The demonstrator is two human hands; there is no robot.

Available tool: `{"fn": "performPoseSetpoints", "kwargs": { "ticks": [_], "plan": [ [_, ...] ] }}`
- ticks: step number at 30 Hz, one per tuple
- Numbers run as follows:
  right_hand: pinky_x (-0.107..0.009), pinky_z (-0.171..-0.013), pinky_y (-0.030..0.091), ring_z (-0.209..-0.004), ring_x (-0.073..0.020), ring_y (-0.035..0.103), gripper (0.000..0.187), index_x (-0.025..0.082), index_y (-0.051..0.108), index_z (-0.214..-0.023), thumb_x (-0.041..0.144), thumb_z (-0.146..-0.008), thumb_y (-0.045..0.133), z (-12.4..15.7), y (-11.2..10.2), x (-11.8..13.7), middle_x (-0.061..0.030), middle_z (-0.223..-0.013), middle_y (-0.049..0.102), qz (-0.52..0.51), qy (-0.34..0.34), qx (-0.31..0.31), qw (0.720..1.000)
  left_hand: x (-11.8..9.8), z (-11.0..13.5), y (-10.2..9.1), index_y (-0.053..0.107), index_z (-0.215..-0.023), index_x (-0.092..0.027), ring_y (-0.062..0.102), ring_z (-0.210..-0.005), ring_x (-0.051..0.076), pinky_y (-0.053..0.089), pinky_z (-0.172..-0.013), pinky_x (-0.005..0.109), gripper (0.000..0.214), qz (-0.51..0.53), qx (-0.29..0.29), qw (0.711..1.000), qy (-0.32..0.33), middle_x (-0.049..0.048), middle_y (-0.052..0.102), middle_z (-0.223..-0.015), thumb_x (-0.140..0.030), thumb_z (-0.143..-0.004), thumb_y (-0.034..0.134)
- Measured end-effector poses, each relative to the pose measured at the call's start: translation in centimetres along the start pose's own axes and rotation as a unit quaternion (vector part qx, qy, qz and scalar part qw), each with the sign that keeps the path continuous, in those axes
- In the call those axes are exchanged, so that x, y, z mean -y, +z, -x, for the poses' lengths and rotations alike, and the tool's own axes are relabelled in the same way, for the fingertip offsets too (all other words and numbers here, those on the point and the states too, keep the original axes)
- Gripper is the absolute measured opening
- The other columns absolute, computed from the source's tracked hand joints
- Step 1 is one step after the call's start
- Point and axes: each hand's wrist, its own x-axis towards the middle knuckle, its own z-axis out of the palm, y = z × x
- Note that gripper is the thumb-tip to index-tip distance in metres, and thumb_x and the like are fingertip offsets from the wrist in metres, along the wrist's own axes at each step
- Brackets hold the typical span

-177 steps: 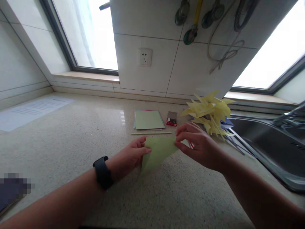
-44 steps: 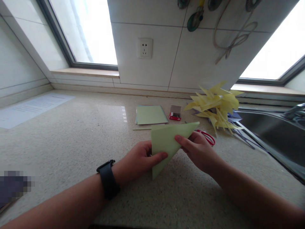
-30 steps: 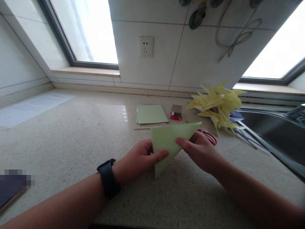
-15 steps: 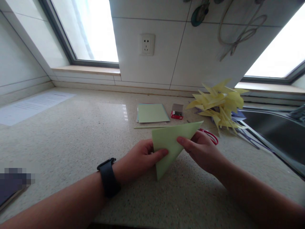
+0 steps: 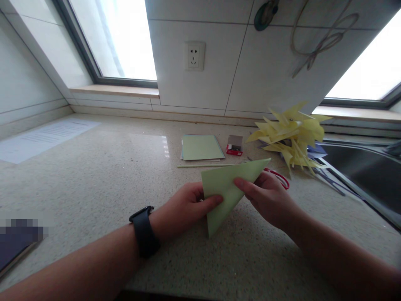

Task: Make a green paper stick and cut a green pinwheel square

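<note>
A light green paper (image 5: 224, 188), folded into a triangle, stands tilted above the stone counter (image 5: 94, 175). My left hand (image 5: 183, 207), with a black watch on the wrist, pinches the paper's left part between thumb and fingers. My right hand (image 5: 266, 198) pinches its right part, thumb on the front. The triangle's lower tip points down toward the counter. Red-handled scissors (image 5: 278, 176) lie just behind my right hand, partly hidden.
Behind the hands lie a thin stick (image 5: 203, 165), a stack of coloured paper (image 5: 202, 147) and a small red box (image 5: 234, 145). A heap of yellow paper pinwheels (image 5: 291, 133) sits near a steel sink (image 5: 363, 175). A printed sheet (image 5: 44, 138) lies far left.
The paper went from lying low near the counter to being held up as a folded triangle. In the last second the hands and paper barely shift; the view drifts slightly.
</note>
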Motion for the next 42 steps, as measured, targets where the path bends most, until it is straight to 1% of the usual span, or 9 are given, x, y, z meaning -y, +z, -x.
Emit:
{"fn": "performPoseSetpoints", "kwargs": {
  "ticks": [6,10,16,21,27,32,36,42],
  "plan": [
    [-0.042,-0.093,0.058,-0.101,-0.0271,0.072,0.024,0.023,0.077,-0.106,0.037,-0.087,0.076,0.03,-0.1,0.0,-0.0072,-0.109,0.078,0.01,-0.001,0.001,1.0,-0.02,0.03,0.11,0.071,-0.117,-0.016,0.067,-0.099,0.023,0.052,-0.088,0.037,0.031,0.004,0.004,1.0,0.0,0.0089,0.075,-0.11,-0.036,-0.095,0.063],
    [-0.042,-0.094,0.058,-0.102,-0.0268,0.072,0.022,0.025,0.077,-0.107,0.036,-0.087,0.075,0.04,-0.14,-0.07,-0.0059,-0.11,0.078,0.005,0.002,0.002,1.0,0.1,-0.03,0.09,0.072,-0.117,-0.017,0.067,-0.1,0.023,0.051,-0.089,0.036,0.03,0.008,0.005,1.0,0.008,0.0077,0.075,-0.108,-0.036,-0.095,0.063],
    [-0.037,-0.091,0.058,-0.098,-0.0232,0.073,0.018,0.029,0.078,-0.106,0.033,-0.088,0.075,0.05,-0.26,-0.22,-0.0023,-0.108,0.078,-0.013,0.0,0.007,1.0,0.03,0.03,-0.04,0.072,-0.118,-0.017,0.067,-0.099,0.022,0.051,-0.089,0.034,0.03,0.012,0.009,1.0,0.007,0.0073,0.075,-0.108,-0.035,-0.096,0.063],
    [-0.035,-0.088,0.058,-0.095,-0.0222,0.073,0.017,0.03,0.078,-0.104,0.033,-0.087,0.076,0.06,-0.03,0.07,-0.0016,-0.105,0.079,-0.019,0.0,0.006,1.0,-0.19,0.08,0.09,0.072,-0.118,-0.018,0.067,-0.101,0.022,0.051,-0.089,0.034,0.029,0.01,0.012,1.0,0.011,0.0072,0.075,-0.108,-0.034,-0.096,0.063],
    [-0.033,-0.09,0.057,-0.098,-0.0214,0.072,0.014,0.03,0.078,-0.102,0.032,-0.088,0.076,0.07,0.04,0.09,-0.0008,-0.104,0.079,-0.013,-0.002,0.008,1.0,-0.25,0.04,0.08,0.072,-0.117,-0.016,0.067,-0.103,0.023,0.051,-0.091,0.035,0.029,0.016,0.015,1.0,0.009,0.008,0.076,-0.11,-0.033,-0.096,0.063],
    [-0.029,-0.085,0.058,-0.093,-0.0192,0.073,0.014,0.028,0.079,-0.101,0.033,-0.088,0.076,0.07,-0.02,0.09,-0.0007,-0.1,0.079,-0.002,-0.005,0.009,1.0,-0.04,0.08,0.08,0.071,-0.12,-0.017,0.067,-0.104,0.022,0.05,-0.091,0.034,0.029,0.023,0.022,0.999,0.01,0.0075,0.075,-0.112,-0.033,-0.097,0.062],
    [-0.028,-0.084,0.058,-0.092,-0.0179,0.072,0.011,0.028,0.079,-0.097,0.033,-0.088,0.076,0.08,0.1,0.27,-0.0001,-0.098,0.079,0.005,-0.008,0.009,1.0,-0.07,0.09,0.09,0.072,-0.12,-0.018,0.067,-0.104,0.022,0.051,-0.091,0.034,0.029,0.016,0.021,1.0,0.015,0.0075,0.076,-0.111,-0.033,-0.097,0.062],
    [-0.028,-0.085,0.058,-0.093,-0.0179,0.072,0.014,0.03,0.079,-0.101,0.033,-0.088,0.077,0.07,0.1,0.2,0.0004,-0.1,0.079,-0.002,-0.01,0.01,1.0,-0.11,-0.01,0.07,0.071,-0.12,-0.017,0.067,-0.103,0.021,0.051,-0.09,0.033,0.029,0.022,0.023,0.999,0.017,0.0077,0.075,-0.111,-0.031,-0.097,0.062]
  ]
}}
